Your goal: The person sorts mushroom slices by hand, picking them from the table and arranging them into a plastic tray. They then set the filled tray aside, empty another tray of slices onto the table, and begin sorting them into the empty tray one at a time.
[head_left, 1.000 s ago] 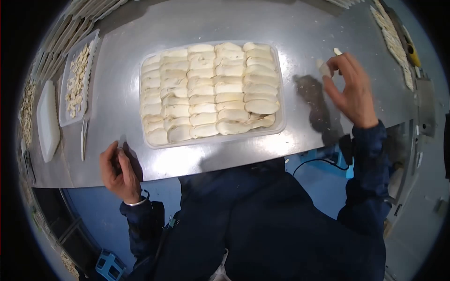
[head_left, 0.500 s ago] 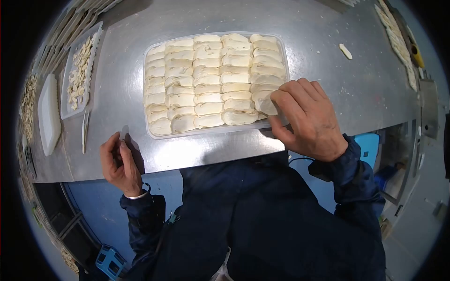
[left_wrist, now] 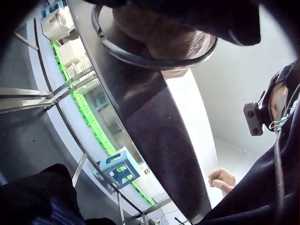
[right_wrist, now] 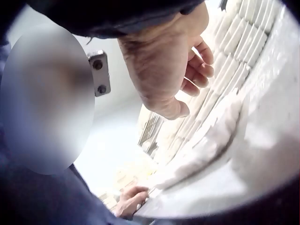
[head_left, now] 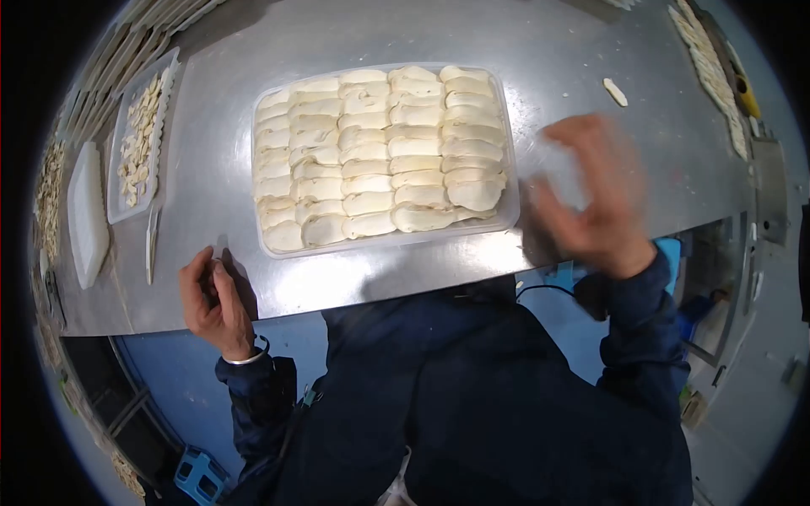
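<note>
Steel table point(head_left: 591, 51): right hand point(head_left: 591, 190) lifted off filled tray point(head_left: 511, 181), fingers loosely curled, holding nothing; left hand point(head_left: 215, 299) resting at edge, fingers curled.

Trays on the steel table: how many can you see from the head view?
3: a clear tray packed with pale slices at centre, a tray of scraps at far left, and a white tray beside it. Others may be hidden.
</note>
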The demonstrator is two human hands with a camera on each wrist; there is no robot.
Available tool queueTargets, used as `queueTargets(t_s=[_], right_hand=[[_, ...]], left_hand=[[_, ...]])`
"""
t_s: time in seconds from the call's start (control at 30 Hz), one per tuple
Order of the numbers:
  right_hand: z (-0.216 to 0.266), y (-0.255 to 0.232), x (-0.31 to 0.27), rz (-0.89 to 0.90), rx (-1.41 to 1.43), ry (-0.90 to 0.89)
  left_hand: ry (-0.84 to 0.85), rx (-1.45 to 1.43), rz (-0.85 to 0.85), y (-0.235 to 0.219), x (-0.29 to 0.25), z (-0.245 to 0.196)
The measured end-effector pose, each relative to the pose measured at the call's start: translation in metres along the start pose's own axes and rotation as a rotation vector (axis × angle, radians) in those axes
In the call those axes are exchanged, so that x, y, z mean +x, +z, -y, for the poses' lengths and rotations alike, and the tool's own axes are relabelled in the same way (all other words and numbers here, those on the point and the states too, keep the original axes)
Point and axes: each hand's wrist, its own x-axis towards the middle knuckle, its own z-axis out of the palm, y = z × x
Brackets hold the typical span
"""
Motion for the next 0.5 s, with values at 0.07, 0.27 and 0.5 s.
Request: queueTargets(t_s=[0.07,0.27,0.5], right_hand=[[-0.041,-0.019,-0.002,-0.136,-0.073,0.213],[-0.164,-0.014,-0.026,0.162,-0.353,0.546],[-0.19,0.001,-0.023,0.218,-0.238,0.541]], left_hand=[[-0.014,-0.009,0.0,0.0,-0.001,0.002],[-0.088,-0.053,0.015,-0.001,-0.004,0.005],[-0.019,-0.024,-0.014,0.002,0.0,0.002]])
